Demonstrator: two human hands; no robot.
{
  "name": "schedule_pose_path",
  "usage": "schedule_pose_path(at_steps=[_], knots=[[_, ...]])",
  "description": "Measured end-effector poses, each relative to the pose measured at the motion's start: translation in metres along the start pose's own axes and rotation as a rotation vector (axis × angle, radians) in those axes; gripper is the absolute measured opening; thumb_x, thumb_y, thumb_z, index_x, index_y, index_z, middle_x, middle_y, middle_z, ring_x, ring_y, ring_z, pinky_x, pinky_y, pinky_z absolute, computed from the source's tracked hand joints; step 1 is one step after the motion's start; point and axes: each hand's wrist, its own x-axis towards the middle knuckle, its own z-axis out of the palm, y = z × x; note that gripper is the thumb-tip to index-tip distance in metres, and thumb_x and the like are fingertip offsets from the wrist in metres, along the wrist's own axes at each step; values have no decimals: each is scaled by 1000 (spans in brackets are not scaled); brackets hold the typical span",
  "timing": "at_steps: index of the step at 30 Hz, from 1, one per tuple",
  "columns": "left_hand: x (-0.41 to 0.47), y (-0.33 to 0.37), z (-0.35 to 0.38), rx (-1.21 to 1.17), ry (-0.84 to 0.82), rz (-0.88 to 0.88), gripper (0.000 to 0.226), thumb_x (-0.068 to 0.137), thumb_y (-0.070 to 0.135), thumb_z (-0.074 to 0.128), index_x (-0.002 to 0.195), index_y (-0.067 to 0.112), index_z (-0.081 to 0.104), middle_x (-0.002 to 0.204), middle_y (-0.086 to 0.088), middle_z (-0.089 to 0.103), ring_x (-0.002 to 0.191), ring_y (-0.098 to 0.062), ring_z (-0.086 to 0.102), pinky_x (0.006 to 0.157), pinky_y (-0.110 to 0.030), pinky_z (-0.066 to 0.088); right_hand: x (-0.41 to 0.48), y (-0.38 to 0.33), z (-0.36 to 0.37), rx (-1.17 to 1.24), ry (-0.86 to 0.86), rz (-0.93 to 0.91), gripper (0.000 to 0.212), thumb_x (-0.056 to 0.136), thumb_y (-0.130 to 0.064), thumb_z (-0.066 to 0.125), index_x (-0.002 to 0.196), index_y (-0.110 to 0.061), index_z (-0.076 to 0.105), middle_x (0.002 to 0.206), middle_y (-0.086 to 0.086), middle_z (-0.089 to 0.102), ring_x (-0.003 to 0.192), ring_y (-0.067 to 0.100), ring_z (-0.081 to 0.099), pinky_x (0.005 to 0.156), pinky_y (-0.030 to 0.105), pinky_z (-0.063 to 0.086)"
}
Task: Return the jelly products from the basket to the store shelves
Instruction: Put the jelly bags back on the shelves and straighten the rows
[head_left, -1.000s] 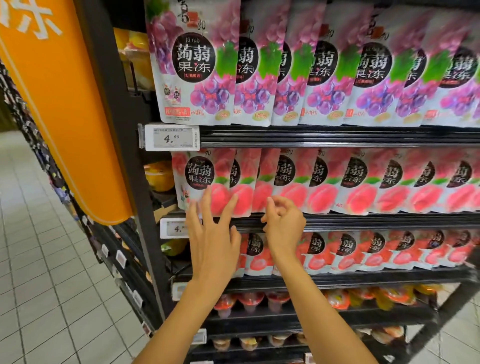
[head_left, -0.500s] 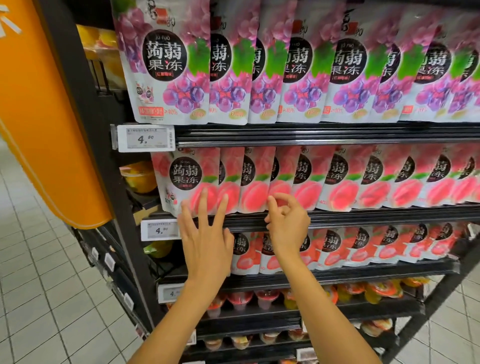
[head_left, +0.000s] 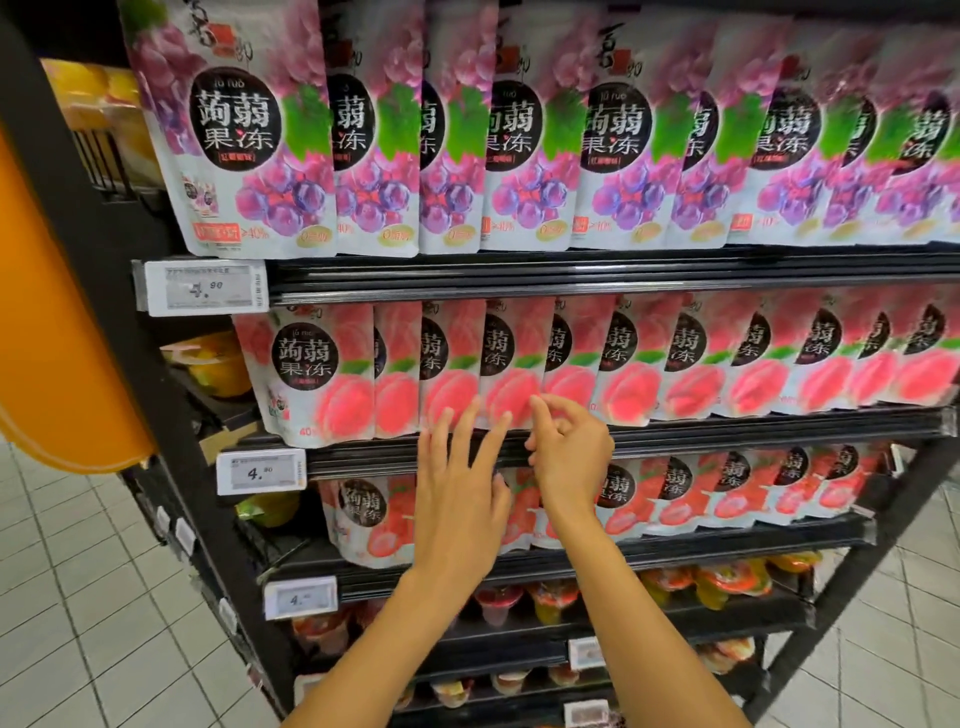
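Purple grape pouches are standing upright in a tight, overlapping row on the top shelf. Pink peach pouches are lining the middle shelf. Red pouches are sitting below them, and jelly cups lower still.

Shop, price tags, stocked shelves

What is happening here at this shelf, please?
A person stands at a store shelf and seems to straighten the row of peach jelly pouches below the grape pouches. The left hand lies with straight, spread fingers against the lower edges of the pouches. The right hand, fingers curled, touches the bottom of one pouch beside it; whether it pinches that pouch is unclear. No basket is in view.
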Motion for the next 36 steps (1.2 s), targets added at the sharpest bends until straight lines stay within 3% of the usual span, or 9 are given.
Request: schedule_pose_path(at_steps=[4, 9, 12, 14, 18, 22, 26, 30, 36], knots=[[4, 11, 11, -43, -40, 1, 67, 91, 14, 55, 152, 27, 29, 161, -3, 23, 151, -26, 13, 121, -49, 18, 8, 3, -14, 18, -78, -41, 8, 93, -41, 60, 92, -38, 67, 53, -7, 66, 50, 9, 63, 66, 41, 57], [7, 27, 22, -81, 6, -101, 67, 91, 12, 55, 152, 26, 30, 161, -4, 21, 150, -25, 12, 122, -48, 16, 26, 20, -42, 27, 59, -41, 23, 94, -44, 58, 113, -31, 63, 54, -8, 66, 52, 12, 65, 63, 39, 55], [8, 39, 28, -95, 38, -133, 74, 90, 13, 53, 155, 27, 20, 161, 0, 17, 150, -25, 13, 122, -47, 17, 37, 23, -47, 9, -29, -40, 21, 94, -38, 61, 105, -24, 70, 51, -11, 65, 46, 5, 62, 63, 29, 56], [9, 46, 29, -89, 37, -139, 75, 91, 14, 52, 155, 30, 17, 162, 1, 15, 150, -25, 11, 122, -47, 18, 42, 22, -49, -11, -59, -19, 16, 93, -34, 61, 98, -22, 71, 49, -9, 64, 47, 8, 63, 65, 35, 57], [9, 56, 31, -40, 53, -137, 71, 88, 13, 58, 151, 28, 30, 162, -3, 17, 148, -29, 12, 118, -49, 28, 49, 21, -58, -35, -68, 29, 15, 93, -29, 57, 95, -22, 70, 50, -4, 65, 57, 19, 67, 69, 42, 57], [16, 67, 36, 40, 76, -10, 72, 79, 10, 66, 146, 20, 40, 156, -11, 32, 144, -34, 26, 112, -53, 37, 47, 18, -66, -31, -14, 47, 13, 93, -34, 58, 96, -29, 69, 52, -4, 66, 56, 15, 67, 66, 42, 57], [21, 73, 41, -22, 61, 71, 74, 81, 8, 65, 149, 22, 38, 155, -8, 37, 147, -29, 27, 118, -51, 27, 49, 25, -82, 46, 180, 75, 18, 94, -36, 60, 110, -28, 62, 55, -5, 65, 65, 17, 68, 70, 45, 56], [27, 80, 44, -103, 32, 94, 69, 86, 6, 57, 150, 23, 37, 159, -1, 30, 150, -21, 17, 123, -45, 17, 58, 32, -96, -12, 92, 79, 14, 93, -38, 62, 100, -26, 62, 58, -3, 66, 59, 18, 67, 69, 42, 57], [41, 102, 51, -85, 73, 108, 69, 80, 6, 64, 146, 19, 44, 155, -3, 38, 146, -32, 27, 117, -52, 27, 70, 39, -104, -77, 25, 46, 10, 92, -39, 62, 95, -30, 66, 54, -4, 65, 53, 13, 66, 61, 35, 56]])
